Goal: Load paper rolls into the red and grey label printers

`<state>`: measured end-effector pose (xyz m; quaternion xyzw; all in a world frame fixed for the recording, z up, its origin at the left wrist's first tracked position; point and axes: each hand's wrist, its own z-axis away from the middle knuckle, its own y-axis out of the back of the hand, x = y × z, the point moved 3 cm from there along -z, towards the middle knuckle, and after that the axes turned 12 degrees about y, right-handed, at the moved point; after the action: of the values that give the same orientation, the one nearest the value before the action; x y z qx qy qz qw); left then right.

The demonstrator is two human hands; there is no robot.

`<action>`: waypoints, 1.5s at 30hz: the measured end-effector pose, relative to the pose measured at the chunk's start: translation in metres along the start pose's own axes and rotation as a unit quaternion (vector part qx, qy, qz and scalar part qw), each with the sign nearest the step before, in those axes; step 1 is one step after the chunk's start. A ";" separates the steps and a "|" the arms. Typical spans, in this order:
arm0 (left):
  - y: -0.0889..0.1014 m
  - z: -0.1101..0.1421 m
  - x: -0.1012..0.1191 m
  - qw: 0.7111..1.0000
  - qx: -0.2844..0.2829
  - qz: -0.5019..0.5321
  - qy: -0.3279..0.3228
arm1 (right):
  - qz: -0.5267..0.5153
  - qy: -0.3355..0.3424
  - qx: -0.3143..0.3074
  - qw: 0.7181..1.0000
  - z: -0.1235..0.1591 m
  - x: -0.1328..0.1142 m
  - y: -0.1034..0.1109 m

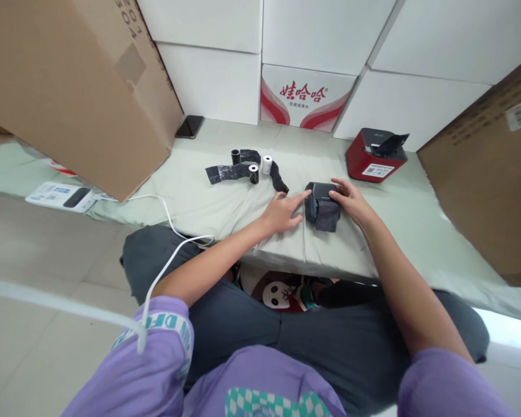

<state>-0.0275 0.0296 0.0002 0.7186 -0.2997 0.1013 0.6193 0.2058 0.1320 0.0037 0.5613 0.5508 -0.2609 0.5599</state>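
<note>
A small black printer (320,200) lies on a low surface covered with pale green cloth (208,197), with a strip of dark paper (327,217) hanging out of its front. My left hand (283,212) rests flat beside its left side, index finger stretched out and touching it. My right hand (351,201) is on the printer's right side, fingers curled against its top edge. Behind them lie unrolled black paper strips (230,172), two black rolls (254,174) and a white roll (267,164).
A red printer (375,156) stands at the back right. A large cardboard box (69,87) leans at the left, another (495,174) at the right. White boxes (304,95) are stacked behind. A black phone (190,126) and a white power strip (61,196) lie left.
</note>
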 end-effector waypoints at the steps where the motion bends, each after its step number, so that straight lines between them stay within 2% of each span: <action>1: 0.000 0.001 0.000 1.000 -0.005 -0.007 -0.012 | 0.014 0.010 -0.001 1.000 0.000 0.000 -0.001; 4: -0.001 0.002 0.001 0.999 -0.018 -0.029 -0.030 | 0.068 0.036 0.008 0.997 0.008 -0.001 -0.006; 8: -0.002 0.001 0.000 0.999 -0.028 -0.032 -0.019 | 0.115 0.057 0.059 0.990 0.036 -0.001 -0.005; 14: -0.003 -0.002 -0.002 0.999 -0.041 -0.028 0.004 | 0.105 0.064 -0.018 0.992 0.066 0.000 -0.007; 16: -0.003 -0.002 -0.002 0.999 -0.042 -0.026 0.004 | 0.118 0.063 -0.005 0.991 0.065 -0.004 -0.011; 21: -0.004 -0.001 -0.004 0.999 -0.039 -0.023 0.000 | 0.109 0.049 0.102 0.988 0.060 -0.015 -0.024; 24: -0.004 -0.001 -0.004 0.999 -0.041 -0.030 0.001 | 0.089 0.041 0.131 0.987 0.065 -0.017 -0.024; 26: -0.004 0.000 -0.004 0.999 -0.038 -0.036 0.003 | 0.059 0.040 0.116 0.991 0.070 -0.015 -0.020; 30: -0.003 0.000 -0.002 0.998 -0.038 -0.041 0.002 | 0.029 0.066 0.022 0.997 0.076 -0.012 -0.015; 32: -0.003 0.000 -0.002 0.998 -0.040 -0.042 0.002 | 0.052 0.078 0.018 0.995 0.076 -0.015 -0.016; 35: -0.003 -0.001 -0.002 0.998 -0.041 -0.040 0.002 | 0.112 0.082 0.050 0.989 0.072 -0.024 -0.027; 41: -0.003 0.000 -0.002 0.999 -0.032 -0.036 0.001 | 0.261 0.002 0.127 0.957 0.066 -0.036 -0.059; 45: -0.002 0.001 -0.002 0.999 -0.035 -0.040 -0.009 | 0.274 0.002 0.153 0.950 0.067 -0.030 -0.060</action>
<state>-0.0278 0.0288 -0.0028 0.7090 -0.2798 0.0595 0.6446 0.1649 0.0466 -0.0050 0.7699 0.3304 -0.1779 0.5162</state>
